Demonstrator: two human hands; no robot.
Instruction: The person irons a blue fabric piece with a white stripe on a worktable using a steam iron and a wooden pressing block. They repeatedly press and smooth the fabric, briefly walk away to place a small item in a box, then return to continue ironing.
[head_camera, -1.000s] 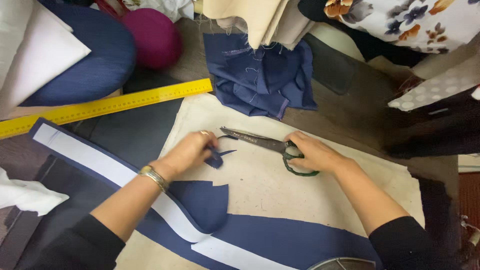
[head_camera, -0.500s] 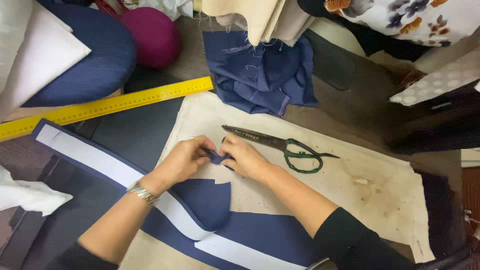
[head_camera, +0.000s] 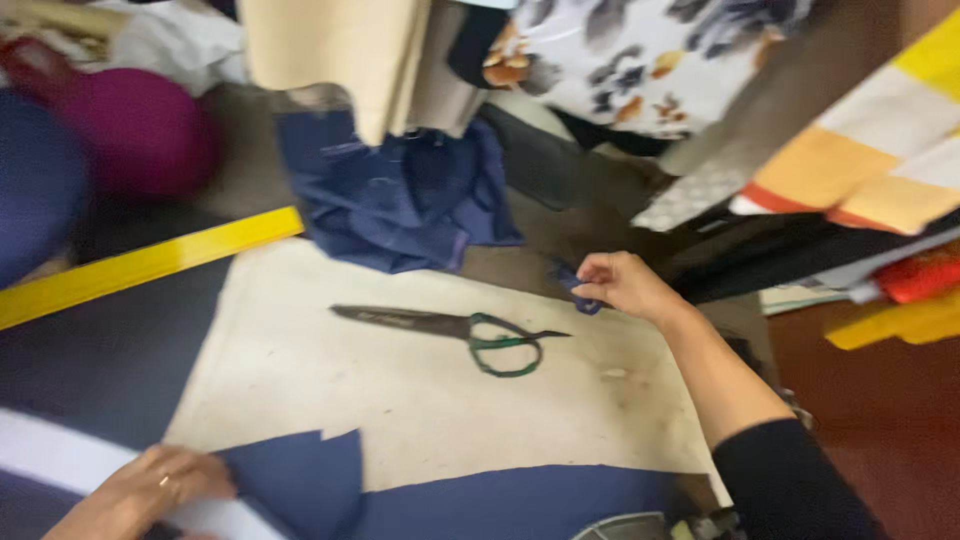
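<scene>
Navy scrap of cloth (head_camera: 578, 287) pinched between thumb and fingertips of right hand (head_camera: 625, 285), held just above the far right edge of the beige work cloth (head_camera: 400, 400), scrap hanging off the hand's left side. Right arm in black sleeve (head_camera: 790, 480) reaching in from lower right. Scissors (head_camera: 455, 330) with green-wrapped handles lying flat on the beige cloth, blades closed and pointing left, handles near the right hand but apart from it. Left hand (head_camera: 145, 490) at lower left corner, fingers spread flat, pressing down on the large navy fabric piece (head_camera: 310, 485) and the white strip (head_camera: 60, 460) beside it; ring visible on one finger. Yellow ruler (head_camera: 150, 265) lying diagonally at upper left. Crumpled navy cloth heap (head_camera: 400, 200) beyond the scissors. View somewhat blurred.
</scene>
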